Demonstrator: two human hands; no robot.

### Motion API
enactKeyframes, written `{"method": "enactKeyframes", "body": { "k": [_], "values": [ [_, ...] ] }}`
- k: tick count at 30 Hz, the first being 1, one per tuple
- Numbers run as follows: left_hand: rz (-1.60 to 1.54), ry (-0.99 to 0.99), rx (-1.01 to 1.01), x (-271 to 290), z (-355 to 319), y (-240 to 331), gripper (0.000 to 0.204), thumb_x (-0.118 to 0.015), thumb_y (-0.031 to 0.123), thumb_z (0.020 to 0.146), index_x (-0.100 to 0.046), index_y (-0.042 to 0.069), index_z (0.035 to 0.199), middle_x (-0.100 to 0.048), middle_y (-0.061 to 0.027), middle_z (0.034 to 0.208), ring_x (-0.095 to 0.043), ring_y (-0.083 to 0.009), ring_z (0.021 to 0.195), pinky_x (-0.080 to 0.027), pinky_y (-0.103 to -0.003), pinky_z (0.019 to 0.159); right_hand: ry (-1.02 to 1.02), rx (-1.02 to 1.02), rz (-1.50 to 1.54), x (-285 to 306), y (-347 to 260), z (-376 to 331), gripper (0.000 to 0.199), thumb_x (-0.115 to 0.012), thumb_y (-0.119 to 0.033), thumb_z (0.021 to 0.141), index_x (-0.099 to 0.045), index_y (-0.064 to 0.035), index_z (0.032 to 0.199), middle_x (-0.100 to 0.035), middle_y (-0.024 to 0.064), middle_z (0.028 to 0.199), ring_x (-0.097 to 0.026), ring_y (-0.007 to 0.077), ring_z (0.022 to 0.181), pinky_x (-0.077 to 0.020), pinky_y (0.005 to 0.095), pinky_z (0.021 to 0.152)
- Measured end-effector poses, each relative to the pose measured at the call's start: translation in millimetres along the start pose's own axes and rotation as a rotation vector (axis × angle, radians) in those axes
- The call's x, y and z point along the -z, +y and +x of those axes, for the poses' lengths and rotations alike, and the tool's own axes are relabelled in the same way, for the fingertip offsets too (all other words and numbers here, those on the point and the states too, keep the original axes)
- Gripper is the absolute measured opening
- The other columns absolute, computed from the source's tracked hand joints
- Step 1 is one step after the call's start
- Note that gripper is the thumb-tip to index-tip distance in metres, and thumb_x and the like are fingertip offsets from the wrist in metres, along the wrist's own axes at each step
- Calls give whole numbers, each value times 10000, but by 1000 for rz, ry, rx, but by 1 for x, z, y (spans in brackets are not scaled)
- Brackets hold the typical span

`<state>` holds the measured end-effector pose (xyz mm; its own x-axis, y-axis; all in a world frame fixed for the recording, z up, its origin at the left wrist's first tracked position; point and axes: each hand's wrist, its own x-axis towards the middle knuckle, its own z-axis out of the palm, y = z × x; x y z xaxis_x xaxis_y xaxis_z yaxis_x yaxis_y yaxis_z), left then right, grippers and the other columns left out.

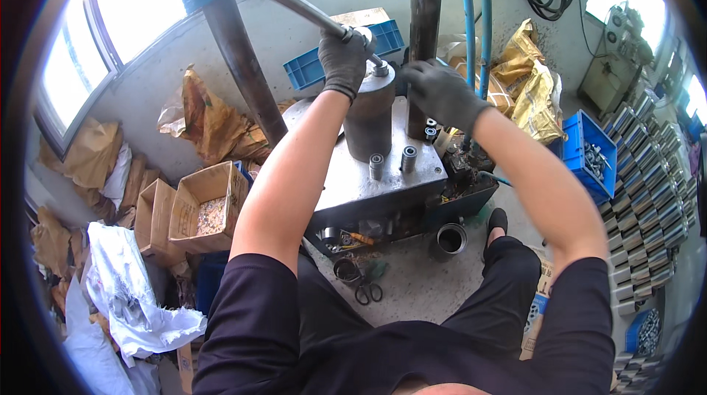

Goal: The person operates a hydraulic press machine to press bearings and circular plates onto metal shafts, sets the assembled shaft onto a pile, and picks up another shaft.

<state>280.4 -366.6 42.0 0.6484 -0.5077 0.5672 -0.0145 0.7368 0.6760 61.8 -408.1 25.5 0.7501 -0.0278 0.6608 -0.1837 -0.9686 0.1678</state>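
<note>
My left hand [345,60], in a dark grey glove, is wrapped round a long metal rod [305,10]. The rod slants up to the far left; its thinner end comes down by the top of an upright grey steel cylinder [371,122]. That cylinder stands on a flat metal plate [342,187] between two dark posts. Two short ring-ended metal sleeves [376,167] stand in front of it. To the right of the cylinder, my gloved right hand [442,93] is raised before the right post [425,8]; its fingers are blurred.
Behind the plate lies a blue crate [309,68]. On the right stand a blue bin of metal parts [589,155] and stacked metal tubes [644,203]. Cardboard boxes [210,207] and a white sack [125,292] are at left. A black pot [448,239] and scissors [368,292] lie on the floor.
</note>
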Motion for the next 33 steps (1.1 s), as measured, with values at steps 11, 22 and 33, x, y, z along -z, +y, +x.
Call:
{"method": "enactKeyframes", "body": {
  "k": [11, 22, 33],
  "values": [
    [298, -41, 39, -7, 13, 7, 248, -615, -52, 869, -469, 12, 1059, -605, -117, 860, -692, -200, 727, -640, -310, 598, -677, -343, -15, 210, -25, -237, 200, -731, -183, 812, -684, -52, 956, -666, 150, 974, -641, 357, 945, -509, 456, 841],
    [389, -133, 5, -2, 17, 8, 199, -630, -107, 879, -459, -9, 901, -501, -30, 783, -563, -100, 702, -652, -254, 646, 89, -331, -214, 150, 54, -156, 119, -681, -84, 890, -652, -56, 1001, -694, 166, 967, -667, 378, 921, -536, 459, 823],
    [373, -153, 5, 7, 34, 5, 161, -678, -6, 850, -523, -22, 888, -561, -48, 727, -611, -148, 615, -617, -307, 580, 45, -640, -215, 120, 112, -108, 181, -650, -169, 932, -720, -69, 1065, -724, 195, 1003, -701, 377, 940, -553, 430, 843]
  ]
}}
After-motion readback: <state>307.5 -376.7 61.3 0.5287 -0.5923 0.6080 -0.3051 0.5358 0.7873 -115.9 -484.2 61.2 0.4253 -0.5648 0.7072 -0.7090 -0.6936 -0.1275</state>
